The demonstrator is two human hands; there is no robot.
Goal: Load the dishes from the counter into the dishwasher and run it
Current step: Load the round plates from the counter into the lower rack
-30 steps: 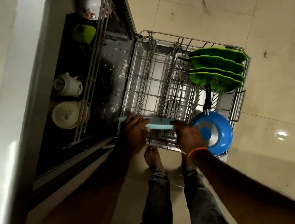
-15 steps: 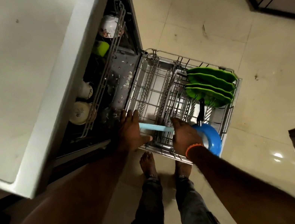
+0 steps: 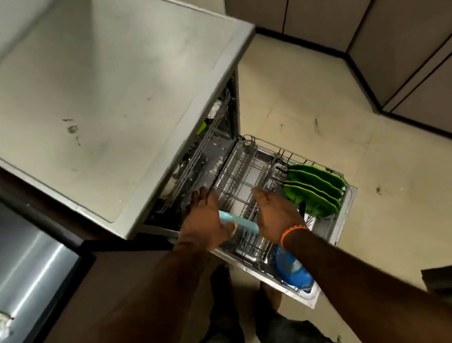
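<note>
The light blue plate (image 3: 238, 223) stands on edge in the lower rack (image 3: 252, 172) of the open dishwasher (image 3: 227, 116), near the rack's front, between the two hands. The left hand (image 3: 205, 223) lies against the plate's left end with fingers straight and spread; the thumb appears to touch the rim, though blur prevents certainty. The right hand (image 3: 276, 215) is just beside the plate's right end, fingers extended and relaxed, holding nothing that can be seen. Four green plates (image 3: 314, 189) stand upright in the rack's far right corner; a blue pan (image 3: 292, 270) sits at the near corner, partly hidden by the right forearm. Judgement: the plate looks thin, rigid and light, probably plastic or melamine, so breakage risk is low, but a smooth, possibly wet surface could slip. The best hold is at opposite rim edges, one hand each side, keeping it vertical between the tines.
</note>
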